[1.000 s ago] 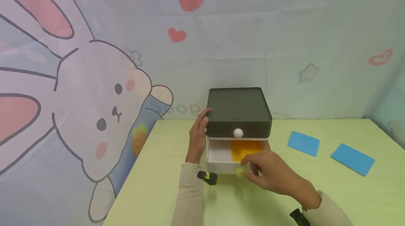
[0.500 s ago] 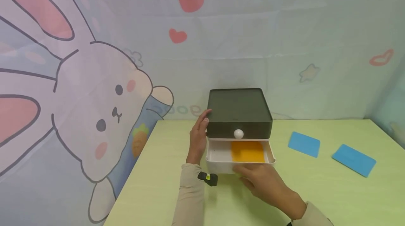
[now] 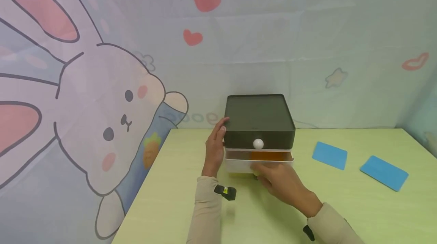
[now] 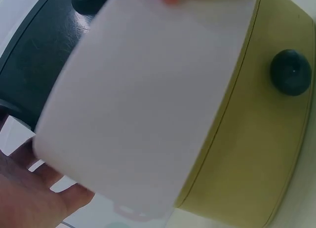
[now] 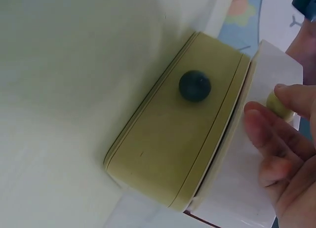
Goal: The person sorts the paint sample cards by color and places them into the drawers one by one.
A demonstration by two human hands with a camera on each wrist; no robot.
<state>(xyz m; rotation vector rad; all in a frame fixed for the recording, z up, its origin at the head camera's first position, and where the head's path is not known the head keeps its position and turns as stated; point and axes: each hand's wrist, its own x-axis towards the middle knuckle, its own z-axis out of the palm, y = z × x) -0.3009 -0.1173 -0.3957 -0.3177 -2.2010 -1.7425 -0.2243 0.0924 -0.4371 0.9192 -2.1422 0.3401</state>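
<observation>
A small three-drawer storage box (image 3: 259,113) stands on the table, with a dark green top drawer and a yellow bottom drawer (image 5: 163,144). Its white middle drawer (image 3: 237,166) is pulled partly out, and something flat and orange (image 3: 268,156) lies inside. My right hand (image 3: 283,183) pinches the middle drawer's yellow-green knob (image 5: 280,107) between thumb and fingers. My left hand (image 3: 214,149) rests along the box's left side, fingers extended up to the top edge; in the left wrist view its fingers (image 4: 76,197) are spread beside the white drawer.
Two flat blue rectangles (image 3: 330,155) (image 3: 384,173) lie on the pale green table (image 3: 164,198) to the right of the box. Behind the table hangs a cloth with a printed rabbit (image 3: 112,111) and hearts. The top drawer has a white knob (image 3: 258,144).
My right hand has gone from just off the knob to taking hold of it and moved forward. The middle drawer has slid inward. My left hand stays on the box's side.
</observation>
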